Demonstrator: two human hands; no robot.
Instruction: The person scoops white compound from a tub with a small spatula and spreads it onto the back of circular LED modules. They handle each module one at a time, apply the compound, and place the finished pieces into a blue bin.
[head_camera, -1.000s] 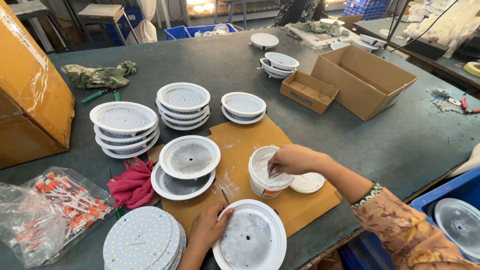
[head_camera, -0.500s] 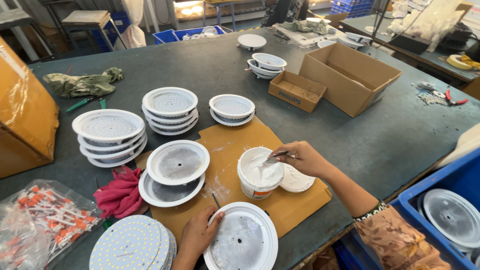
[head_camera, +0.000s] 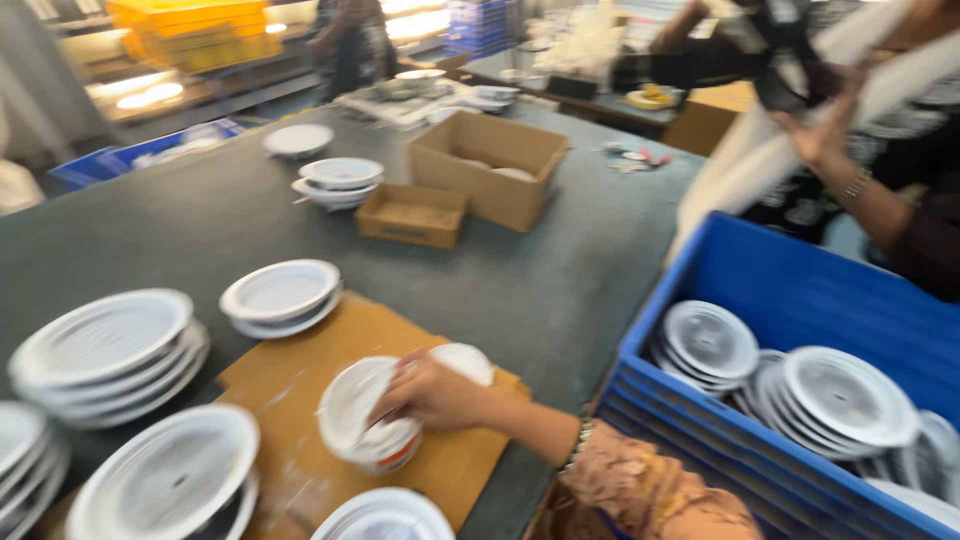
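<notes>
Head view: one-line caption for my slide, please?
Right hand dips into a white tub on brown cardboard, with stacked white round housings and a blue crate nearby.

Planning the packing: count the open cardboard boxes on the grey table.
2: a large open cardboard box at the far middle of the table, and a small shallow one just left of it. Others may be out of frame.

I see my right hand (head_camera: 432, 392) resting on white tub (head_camera: 366, 415) atop cardboard sheet (head_camera: 300, 400) on bench (head_camera: 540, 290); blue crate (head_camera: 790, 290) w/ white housings at right.
</notes>
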